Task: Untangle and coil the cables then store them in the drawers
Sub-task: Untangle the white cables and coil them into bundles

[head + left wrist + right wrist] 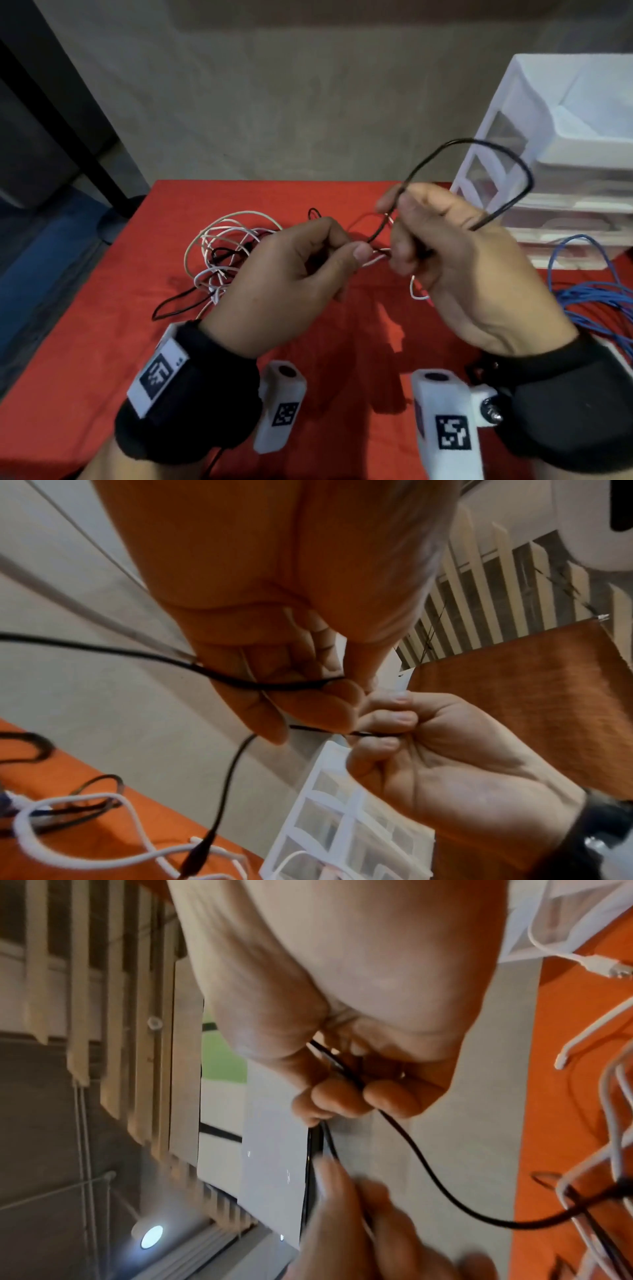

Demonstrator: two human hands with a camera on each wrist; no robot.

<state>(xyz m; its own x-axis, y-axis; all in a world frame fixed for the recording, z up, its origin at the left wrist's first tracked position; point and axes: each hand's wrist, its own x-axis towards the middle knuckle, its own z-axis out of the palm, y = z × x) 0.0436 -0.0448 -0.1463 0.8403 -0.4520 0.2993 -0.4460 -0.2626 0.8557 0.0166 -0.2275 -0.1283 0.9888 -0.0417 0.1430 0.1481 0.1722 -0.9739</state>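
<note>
Holding a thin black cable (493, 156) up above the red bench (102, 342), both hands are closed on it — the right hand (455, 260) has its fingers curled round the cable, and a big loop of it sticks up and out past that hand's far side. The left hand (291, 277) pinches the cable between thumb and fingertips, right next to the right hand, so the two hands almost touch. A thin white wire (416, 291) is caught up in the same spot and a short bit of it hangs under the right hand. In the left wrist view the black cable (103, 647) runs across the left hand's fingers (308, 702) and on into the right hand (428, 764). Beyond the left hand, a messy pile of white and black cables (222, 253) lies on the bench. Off to the right of the right hand sits a bunch of blue cables (596, 301). Behind those, past the right hand, stands a white set of drawers (561, 164) on the bench.
</note>
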